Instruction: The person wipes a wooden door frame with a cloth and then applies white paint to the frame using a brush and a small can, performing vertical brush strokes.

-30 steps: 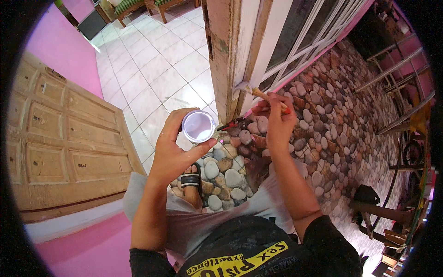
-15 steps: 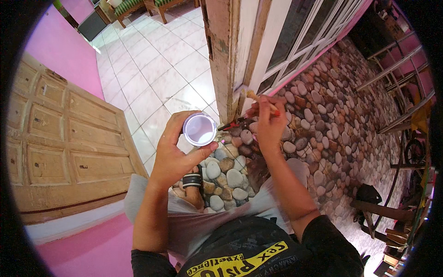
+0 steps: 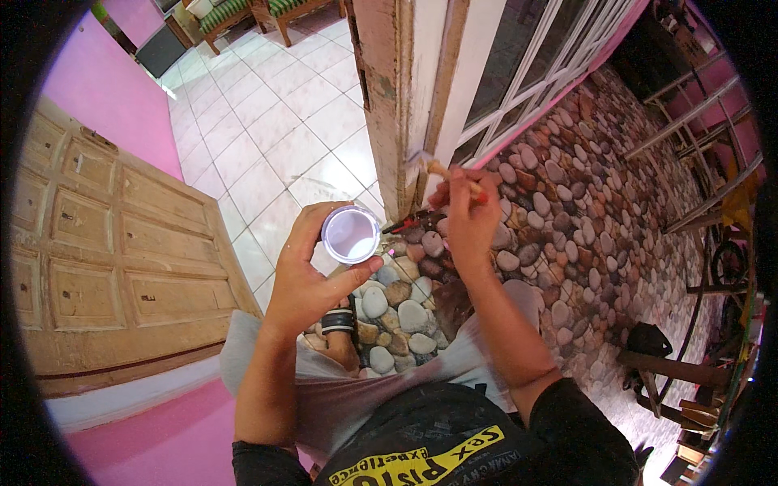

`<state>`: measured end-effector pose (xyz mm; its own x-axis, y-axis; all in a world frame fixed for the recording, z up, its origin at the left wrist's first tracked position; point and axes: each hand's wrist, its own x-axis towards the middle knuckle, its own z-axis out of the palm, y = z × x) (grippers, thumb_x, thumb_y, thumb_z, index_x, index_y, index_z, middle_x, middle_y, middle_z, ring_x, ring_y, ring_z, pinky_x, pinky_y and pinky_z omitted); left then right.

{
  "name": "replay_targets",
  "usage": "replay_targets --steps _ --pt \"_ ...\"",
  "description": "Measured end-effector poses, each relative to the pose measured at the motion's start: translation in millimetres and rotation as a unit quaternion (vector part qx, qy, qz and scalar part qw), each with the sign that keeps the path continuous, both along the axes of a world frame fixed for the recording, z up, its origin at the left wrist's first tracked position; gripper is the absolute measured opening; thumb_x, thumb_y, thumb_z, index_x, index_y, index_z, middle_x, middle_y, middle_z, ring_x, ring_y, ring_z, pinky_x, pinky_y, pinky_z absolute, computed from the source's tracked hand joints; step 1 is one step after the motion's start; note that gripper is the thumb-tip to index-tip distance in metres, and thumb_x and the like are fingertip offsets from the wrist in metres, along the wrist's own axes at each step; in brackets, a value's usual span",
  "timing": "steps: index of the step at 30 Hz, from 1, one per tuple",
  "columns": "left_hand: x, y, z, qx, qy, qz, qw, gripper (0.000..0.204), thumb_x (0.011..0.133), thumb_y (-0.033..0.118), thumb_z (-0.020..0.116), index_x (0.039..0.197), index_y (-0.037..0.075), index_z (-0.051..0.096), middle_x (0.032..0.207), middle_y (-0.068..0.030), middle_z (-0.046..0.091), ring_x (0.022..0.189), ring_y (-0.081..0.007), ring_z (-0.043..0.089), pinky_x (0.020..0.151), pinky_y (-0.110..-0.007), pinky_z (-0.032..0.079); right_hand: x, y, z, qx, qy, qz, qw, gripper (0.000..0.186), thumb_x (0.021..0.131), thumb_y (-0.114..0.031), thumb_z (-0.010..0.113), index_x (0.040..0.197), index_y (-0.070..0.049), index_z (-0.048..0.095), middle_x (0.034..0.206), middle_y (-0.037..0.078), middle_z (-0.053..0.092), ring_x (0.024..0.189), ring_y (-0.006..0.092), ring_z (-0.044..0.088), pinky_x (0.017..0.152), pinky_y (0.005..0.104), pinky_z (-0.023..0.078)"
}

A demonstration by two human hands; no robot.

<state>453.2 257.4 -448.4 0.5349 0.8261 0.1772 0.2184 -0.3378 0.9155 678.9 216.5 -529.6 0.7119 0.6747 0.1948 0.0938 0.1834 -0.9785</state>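
My left hand (image 3: 309,263) is wrapped round a small round cup of white paint (image 3: 352,235), its open mouth facing up. In my right hand (image 3: 472,212) is a paintbrush (image 3: 438,168) with a pale wooden handle and a red end. The brush's bristles are at the lower part of the door frame (image 3: 418,113), which shows bare brown wood and white patches. Whether the bristles press on the wood cannot be made out. Behind the cup, a dark and red tool (image 3: 413,220) lies on the floor by the foot of the frame.
A panelled wooden door (image 3: 121,251) stands at the left by a pink wall (image 3: 105,113). White floor tiles (image 3: 267,121) stretch beyond the doorway. Pebble-patterned flooring (image 3: 559,211) spreads at the right below a white-framed window (image 3: 527,73). Metal rails (image 3: 689,121) stand at the far right.
My right hand and the brush have shifted slightly left along the door frame. My left hand still holds the cup in nearly the same place.
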Motion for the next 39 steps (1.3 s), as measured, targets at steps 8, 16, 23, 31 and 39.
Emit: replay_targets --steps 8,16,23,31,39 --pt "-0.8 -1.3 0.2 0.017 -0.005 -0.004 1.000 0.060 0.074 0.011 0.090 0.126 0.002 0.062 0.121 -0.0102 0.063 0.116 -0.0226 0.062 0.101 -0.035 0.047 -2.4 -32.3 28.6 0.065 0.037 -0.005 0.997 0.019 0.105 -0.016 0.061 0.106 0.003 0.059 0.081 0.008 0.067 0.067 0.0123 0.064 0.060 0.0272 0.052" --pt "1.4 -4.3 2.7 0.005 -0.021 -0.007 1.000 0.059 0.074 0.011 0.089 0.126 0.002 0.062 0.120 -0.0099 0.063 0.115 -0.0223 0.062 0.101 -0.035 0.047 1.2 -4.3 49.8 0.019 -0.028 0.005 0.999 0.020 0.105 -0.018 0.061 0.105 0.002 0.062 0.079 0.005 0.067 0.066 0.0093 0.062 0.059 0.0252 0.051" --pt "2.0 -5.6 5.5 0.011 -0.011 -0.010 1.000 0.058 0.075 0.012 0.089 0.125 0.001 0.062 0.118 -0.0100 0.063 0.114 -0.0223 0.062 0.100 -0.035 0.047 -1.6 -24.3 128.4 0.151 -0.092 0.007 0.984 0.018 0.106 -0.014 0.059 0.106 0.004 0.063 0.079 0.007 0.066 0.067 0.0117 0.064 0.060 0.0258 0.052" --pt "-5.0 -2.3 7.2 0.008 0.011 -0.035 0.999 0.065 0.077 0.010 0.088 0.133 0.004 0.055 0.121 -0.0048 0.061 0.121 -0.0161 0.057 0.107 -0.032 0.042 21.3 -46.2 91.3 -0.032 -0.309 0.097 0.946 0.011 0.090 -0.007 0.072 0.100 -0.002 0.072 0.091 0.013 0.069 0.083 0.0260 0.070 0.075 0.0362 0.054" --pt "1.9 -4.8 5.8 0.005 -0.004 -0.026 1.000 0.062 0.075 0.013 0.089 0.129 0.003 0.059 0.121 -0.0079 0.062 0.118 -0.0198 0.060 0.105 -0.034 0.044 36.4 -23.7 166.3 0.138 -0.408 0.040 0.901 0.012 0.089 -0.002 0.069 0.100 -0.001 0.072 0.091 0.012 0.068 0.079 0.0218 0.066 0.073 0.0316 0.051"
